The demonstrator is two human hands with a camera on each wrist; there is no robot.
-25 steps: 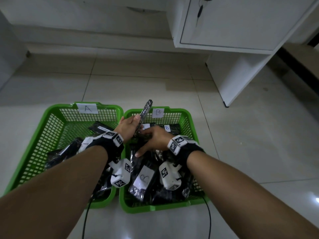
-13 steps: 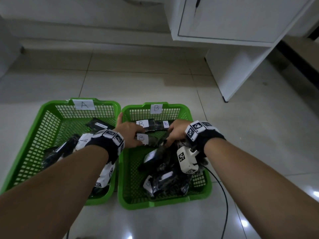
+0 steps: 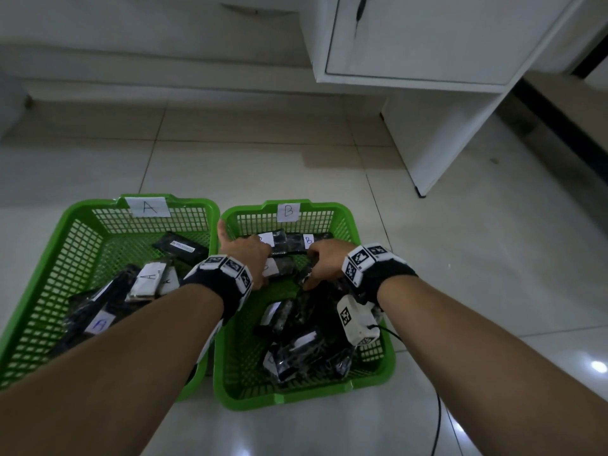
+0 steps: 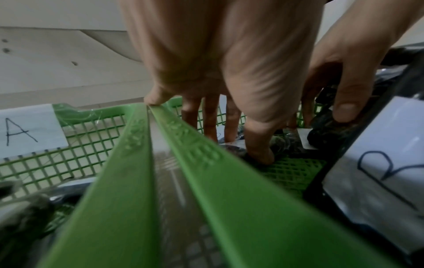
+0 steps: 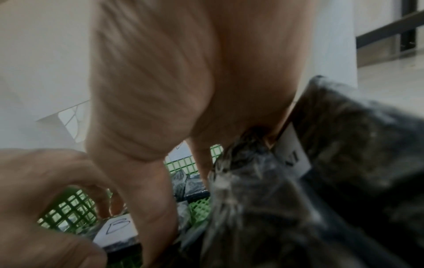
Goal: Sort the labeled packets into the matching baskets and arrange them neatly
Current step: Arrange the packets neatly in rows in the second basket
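Both hands down inside basket B (image 3: 353, 225), at its far end. Left hand (image 3: 245, 255) laid with straight fingers (image 4: 210, 125) on the B-labeled packets (image 3: 283, 245) lined crosswise along the far wall, thumb resting on the rim beside basket A (image 3: 75, 222). Right hand (image 3: 324, 260) just beside, fingers (image 5: 158, 208) curled over a dark packet at the edge of the loose heap (image 3: 306, 337); firm grip or mere touch, cannot tell. Heap toward the near wall, under the right wrist, likely next to straighten. White cabinet (image 3: 427, 41) well apart on the tiled floor (image 3: 263, 166).
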